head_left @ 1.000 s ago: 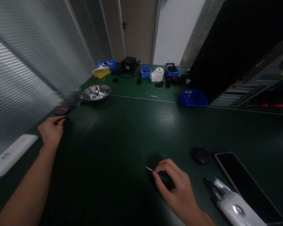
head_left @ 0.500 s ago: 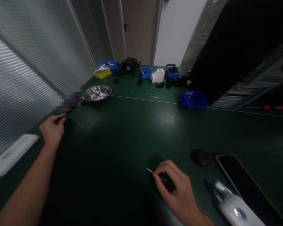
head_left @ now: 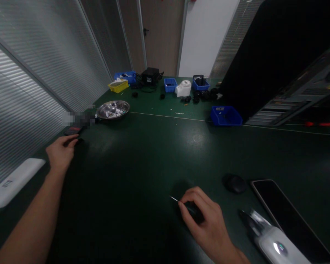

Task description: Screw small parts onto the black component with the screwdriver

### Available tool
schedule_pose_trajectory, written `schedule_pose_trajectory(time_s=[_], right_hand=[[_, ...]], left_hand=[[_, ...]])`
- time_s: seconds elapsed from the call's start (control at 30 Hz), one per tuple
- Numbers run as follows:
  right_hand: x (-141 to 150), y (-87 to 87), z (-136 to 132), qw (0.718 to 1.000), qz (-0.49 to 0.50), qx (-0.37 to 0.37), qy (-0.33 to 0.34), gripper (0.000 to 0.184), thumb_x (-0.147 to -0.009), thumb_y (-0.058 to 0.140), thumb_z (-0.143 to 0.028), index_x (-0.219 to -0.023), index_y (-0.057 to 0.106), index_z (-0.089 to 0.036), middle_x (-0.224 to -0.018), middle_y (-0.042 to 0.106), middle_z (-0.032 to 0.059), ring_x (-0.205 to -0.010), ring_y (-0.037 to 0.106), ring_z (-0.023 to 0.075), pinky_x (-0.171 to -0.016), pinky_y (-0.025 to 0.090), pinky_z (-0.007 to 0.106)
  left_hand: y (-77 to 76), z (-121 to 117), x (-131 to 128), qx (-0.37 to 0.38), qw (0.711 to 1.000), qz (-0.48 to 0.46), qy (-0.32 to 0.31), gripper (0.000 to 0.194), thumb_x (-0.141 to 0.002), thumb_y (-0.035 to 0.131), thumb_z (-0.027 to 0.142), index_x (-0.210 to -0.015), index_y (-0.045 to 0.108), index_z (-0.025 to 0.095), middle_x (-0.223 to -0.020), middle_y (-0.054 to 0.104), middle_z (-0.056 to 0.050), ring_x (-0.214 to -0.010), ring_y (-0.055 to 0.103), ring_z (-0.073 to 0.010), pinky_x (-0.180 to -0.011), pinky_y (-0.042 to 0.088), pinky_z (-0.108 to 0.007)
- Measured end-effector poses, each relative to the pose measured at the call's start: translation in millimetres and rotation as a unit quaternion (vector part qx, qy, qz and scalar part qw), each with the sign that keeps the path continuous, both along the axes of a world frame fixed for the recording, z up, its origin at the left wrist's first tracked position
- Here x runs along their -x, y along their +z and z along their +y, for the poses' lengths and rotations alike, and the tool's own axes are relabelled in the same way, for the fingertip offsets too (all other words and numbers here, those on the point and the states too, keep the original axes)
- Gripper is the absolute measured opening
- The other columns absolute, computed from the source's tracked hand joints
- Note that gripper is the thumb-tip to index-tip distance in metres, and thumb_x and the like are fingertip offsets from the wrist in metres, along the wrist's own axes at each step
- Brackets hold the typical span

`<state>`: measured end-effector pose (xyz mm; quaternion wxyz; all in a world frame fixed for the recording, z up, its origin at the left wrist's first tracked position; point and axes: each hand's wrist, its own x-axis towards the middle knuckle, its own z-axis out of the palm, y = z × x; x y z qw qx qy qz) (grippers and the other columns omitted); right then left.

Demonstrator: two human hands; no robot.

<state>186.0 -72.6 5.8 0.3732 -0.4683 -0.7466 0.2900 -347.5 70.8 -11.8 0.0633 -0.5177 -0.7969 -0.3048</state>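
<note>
My left hand (head_left: 61, 151) reaches out to the far left, its thumb and fingers pinched together close to the table. A small dark object (head_left: 80, 140) lies right beside its fingertips; whether they hold anything is hidden. Just beyond them is a flat black case with a red mark (head_left: 73, 130). My right hand (head_left: 206, 216) rests low at the centre right, closed around a thin metal-tipped tool (head_left: 174, 198). The slim bright tip points up and left out of the pinch, while the rest of the tool is mostly covered by the fingers.
To the right of my right hand lie a black mouse-like object (head_left: 235, 183), a phone (head_left: 286, 216) and a white device (head_left: 280, 245). Farther off stand a metal bowl (head_left: 112, 116), a blue bin (head_left: 227, 121) and a white housing (head_left: 183, 89). A long white device (head_left: 19, 179) sits at the left.
</note>
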Motion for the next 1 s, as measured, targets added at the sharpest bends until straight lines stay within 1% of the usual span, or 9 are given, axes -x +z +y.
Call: schedule_pose_trajectory(time_s=[0.13, 0.33, 0.53, 0.73, 0.8, 0.9, 1.0], right_hand=[[0.5, -0.1, 0.2, 1.000, -0.003, -0.003, -0.002, 0.011, -0.099, 0.055, -0.025, -0.091, 0.062, -0.022, -0.092, 0.064, 0.0044, -0.081, 0.064, 0.0159, -0.070, 0.052, 0.027], [-0.5, -0.5, -1.0, 1.000, -0.002, 0.015, 0.002, 0.010, -0.099, 0.056, -0.025, -0.092, 0.062, -0.022, -0.094, 0.064, 0.0039, -0.082, 0.065, 0.0156, -0.071, 0.051, 0.027], [0.4, -0.7, -0.4, 1.000, 0.000, 0.000, -0.001, 0.011, -0.099, 0.055, -0.025, -0.091, 0.062, -0.022, -0.092, 0.064, 0.0040, -0.080, 0.065, 0.0157, -0.071, 0.052, 0.027], [0.3, -0.6, 0.8, 1.000, -0.005, 0.004, -0.003, 0.010, -0.099, 0.056, -0.025, -0.091, 0.062, -0.022, -0.092, 0.064, 0.0035, -0.080, 0.065, 0.0157, -0.069, 0.051, 0.027], [0.4, -0.2, 0.5, 1.000, -0.004, 0.000, -0.005, 0.010, -0.099, 0.056, -0.024, -0.091, 0.062, -0.022, -0.092, 0.064, 0.0033, -0.081, 0.065, 0.0158, -0.069, 0.051, 0.027], [0.2, -0.1, 0.1, 1.000, 0.000, 0.000, -0.001, 0.009, -0.099, 0.056, -0.024, -0.092, 0.062, -0.022, -0.092, 0.064, 0.0032, -0.082, 0.065, 0.0156, -0.069, 0.050, 0.027], [-0.4, -0.8, 0.1, 1.000, 0.002, 0.006, 0.002, 0.008, -0.099, 0.057, -0.024, -0.093, 0.062, -0.022, -0.093, 0.063, 0.0030, -0.082, 0.064, 0.0153, -0.069, 0.050, 0.027]], left_hand=[[2.5, -1.9, -1.5, 0.010, 1.000, -0.006, 0.000, 0.039, -0.091, 0.061, 0.038, -0.123, 0.073, 0.019, -0.121, 0.072, -0.005, -0.102, 0.065, -0.0222, -0.101, 0.048, -0.032], [3.1, -3.7, 0.2, 0.021, 1.000, -0.005, 0.002, 0.040, -0.091, 0.061, 0.042, -0.122, 0.073, 0.020, -0.120, 0.073, -0.005, -0.091, 0.065, -0.0215, -0.095, 0.049, -0.032], [4.7, -3.3, -1.7, 0.033, 0.999, 0.011, -0.016, 0.038, -0.092, 0.058, 0.038, -0.122, 0.073, 0.019, -0.122, 0.072, -0.005, -0.099, 0.065, -0.0210, -0.101, 0.045, -0.031], [4.3, -3.0, -1.2, 0.047, 0.998, 0.019, -0.025, 0.036, -0.093, 0.056, 0.036, -0.121, 0.073, 0.021, -0.122, 0.072, -0.002, -0.094, 0.065, -0.0202, -0.099, 0.047, -0.031], [3.7, -3.8, -0.6, 0.044, 0.998, 0.021, -0.026, 0.036, -0.094, 0.056, 0.035, -0.121, 0.073, 0.020, -0.121, 0.072, -0.001, -0.096, 0.065, -0.0200, -0.099, 0.047, -0.031], [2.9, -4.7, 0.3, 0.040, 0.998, 0.027, -0.028, 0.036, -0.094, 0.057, 0.036, -0.122, 0.073, 0.019, -0.122, 0.072, -0.002, -0.099, 0.066, -0.0198, -0.100, 0.047, -0.029], [2.5, -4.7, 1.4, 0.041, 0.998, 0.044, -0.024, 0.036, -0.094, 0.058, 0.038, -0.121, 0.073, 0.018, -0.123, 0.072, -0.004, -0.099, 0.067, -0.0204, -0.103, 0.046, -0.030]])
